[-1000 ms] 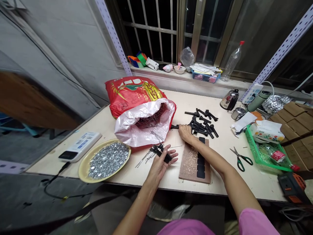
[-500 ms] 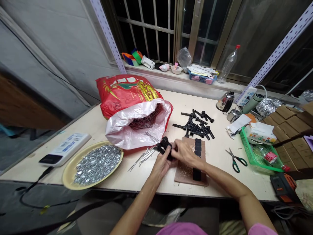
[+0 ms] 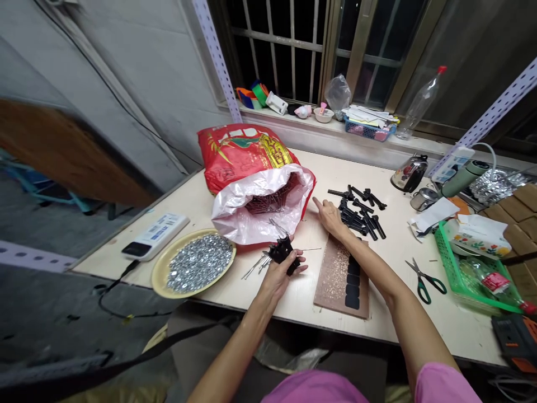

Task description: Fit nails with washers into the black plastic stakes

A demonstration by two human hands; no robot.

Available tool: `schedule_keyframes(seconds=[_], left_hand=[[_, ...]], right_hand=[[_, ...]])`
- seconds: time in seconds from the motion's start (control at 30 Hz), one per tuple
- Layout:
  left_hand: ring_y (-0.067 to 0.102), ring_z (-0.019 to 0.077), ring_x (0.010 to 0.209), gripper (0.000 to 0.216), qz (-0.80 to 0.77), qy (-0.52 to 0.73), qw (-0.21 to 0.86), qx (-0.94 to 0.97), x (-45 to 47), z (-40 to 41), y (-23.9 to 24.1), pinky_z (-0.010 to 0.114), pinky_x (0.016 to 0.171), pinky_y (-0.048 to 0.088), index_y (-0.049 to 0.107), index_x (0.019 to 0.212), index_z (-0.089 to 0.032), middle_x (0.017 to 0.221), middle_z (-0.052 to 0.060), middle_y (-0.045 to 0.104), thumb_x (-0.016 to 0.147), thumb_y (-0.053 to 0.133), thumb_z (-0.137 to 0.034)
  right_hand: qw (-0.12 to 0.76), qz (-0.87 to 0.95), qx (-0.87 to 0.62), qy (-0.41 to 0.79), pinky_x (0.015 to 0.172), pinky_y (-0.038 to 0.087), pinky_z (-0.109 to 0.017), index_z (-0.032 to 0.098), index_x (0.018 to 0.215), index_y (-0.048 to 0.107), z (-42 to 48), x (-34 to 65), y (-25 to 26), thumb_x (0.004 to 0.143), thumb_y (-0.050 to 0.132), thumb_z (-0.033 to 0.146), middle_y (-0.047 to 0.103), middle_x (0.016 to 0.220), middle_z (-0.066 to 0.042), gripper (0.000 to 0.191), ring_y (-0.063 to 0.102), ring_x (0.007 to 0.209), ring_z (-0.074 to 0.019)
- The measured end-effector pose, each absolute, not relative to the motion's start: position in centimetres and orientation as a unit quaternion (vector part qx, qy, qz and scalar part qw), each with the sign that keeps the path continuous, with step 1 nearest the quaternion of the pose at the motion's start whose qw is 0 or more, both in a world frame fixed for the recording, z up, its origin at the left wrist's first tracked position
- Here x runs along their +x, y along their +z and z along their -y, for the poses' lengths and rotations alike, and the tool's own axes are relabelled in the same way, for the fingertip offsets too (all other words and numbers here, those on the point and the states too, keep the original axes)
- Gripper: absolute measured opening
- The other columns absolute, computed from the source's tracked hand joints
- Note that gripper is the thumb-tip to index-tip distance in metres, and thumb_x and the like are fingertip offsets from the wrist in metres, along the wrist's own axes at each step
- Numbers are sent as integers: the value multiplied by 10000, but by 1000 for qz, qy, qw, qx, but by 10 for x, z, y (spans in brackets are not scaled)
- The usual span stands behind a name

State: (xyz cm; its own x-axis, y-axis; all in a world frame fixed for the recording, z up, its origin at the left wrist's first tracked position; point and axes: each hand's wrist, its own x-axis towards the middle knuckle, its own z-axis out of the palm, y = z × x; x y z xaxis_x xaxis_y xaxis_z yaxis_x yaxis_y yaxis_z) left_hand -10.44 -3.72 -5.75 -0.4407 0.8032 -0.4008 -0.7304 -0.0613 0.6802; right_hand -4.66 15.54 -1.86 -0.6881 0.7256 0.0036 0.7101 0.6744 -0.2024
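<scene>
My left hand is closed round a bundle of black plastic pieces, held just above the table in front of me. My right hand reaches forward with its fingers stretched out, at the left edge of the pile of black plastic pieces on the table, and it holds nothing. Several thin metal pins lie beside my left hand. A brown board with black pads lies under my right forearm.
A red sack with a white liner, open and full of dark pins, lies behind my left hand. A yellow plate of silver bits and a white device sit at the left. Scissors, a green basket and a kettle stand at the right.
My right hand left the bundle in my left hand and stretched forward to the pile of black pieces. My left hand still holds the bundle.
</scene>
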Motion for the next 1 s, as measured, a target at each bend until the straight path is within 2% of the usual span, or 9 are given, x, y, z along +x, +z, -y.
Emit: schedule_keyframes(seconds=[0.13, 0.23, 0.33, 0.43, 0.5, 0.67, 0.77, 0.87, 1.0], left_hand=[[617, 107, 588, 501, -403, 753, 521, -1, -98, 32, -59, 270, 610, 570, 630, 1084, -203, 661, -42, 639, 627, 832, -241], [633, 112, 636, 360, -360, 781, 509, -38, -88, 27, -58, 263, 663, 562, 663, 923, -189, 677, -33, 661, 616, 839, -250], [646, 110, 678, 261, -359, 788, 496, -70, -84, 27, -58, 215, 679, 539, 665, 769, -158, 699, -14, 685, 583, 848, -175], [650, 120, 656, 292, -378, 754, 535, -57, -89, 33, -60, 203, 612, 526, 684, 787, -138, 713, 14, 707, 548, 845, -92], [653, 132, 636, 323, -385, 726, 568, -51, -93, 37, -60, 210, 566, 522, 693, 817, -132, 710, 24, 712, 539, 834, -49], [631, 123, 573, 198, -402, 655, 635, -71, -100, 39, -61, 217, 511, 527, 678, 726, -118, 674, 23, 696, 607, 771, 10], [620, 113, 570, 165, -415, 643, 638, -83, -103, 38, -61, 212, 522, 533, 663, 672, -118, 639, 14, 667, 630, 748, 18], [589, 96, 542, 200, -424, 671, 605, -55, -103, 39, -61, 190, 493, 501, 662, 667, -122, 594, -15, 623, 571, 795, -8], [594, 109, 594, 252, -431, 720, 544, 18, -101, 43, -58, 213, 525, 497, 673, 688, -128, 651, -17, 632, 506, 846, -108]], right_hand=[[277, 859, -372, 217, 789, 490, -319, 142, 1212, 494, -109, -19, -16, 893, 440, 192, 606, 999, -89, 328, 578, 871, -183], [369, 800, -336, 333, 687, 517, -293, 183, 1066, 534, -60, 1, -30, 877, 491, 261, 620, 881, -35, 210, 590, 767, -158], [348, 837, -261, 331, 813, 516, -354, 203, 914, 601, -26, 16, -50, 846, 548, 205, 667, 948, -61, 87, 619, 905, -186], [286, 898, -197, 271, 955, 459, -434, 209, 821, 641, -18, 26, -64, 808, 595, 147, 681, 1074, -80, 79, 552, 1146, -235], [244, 923, -172, 243, 984, 446, -441, 206, 796, 647, -19, 30, -68, 791, 615, 125, 684, 1098, -73, 87, 517, 1205, -241], [211, 946, -133, 207, 941, 476, -412, 171, 763, 646, -33, 29, -59, 825, 590, 115, 701, 1039, -84, 100, 552, 1156, -230], [120, 960, -119, 222, 870, 508, -342, 181, 894, 675, -68, 27, -39, 886, 501, 101, 702, 1024, -51, 191, 615, 1011, -168], [32, 959, -268, 87, 862, 490, -335, 177, 1058, 663, -120, 31, -21, 893, 461, 63, 658, 1136, -74, 284, 583, 1018, -181], [-43, 936, -350, -5, 845, 459, -341, 172, 956, 691, -172, 42, -14, 854, 493, 38, 664, 1024, -92, 260, 554, 961, -212]])
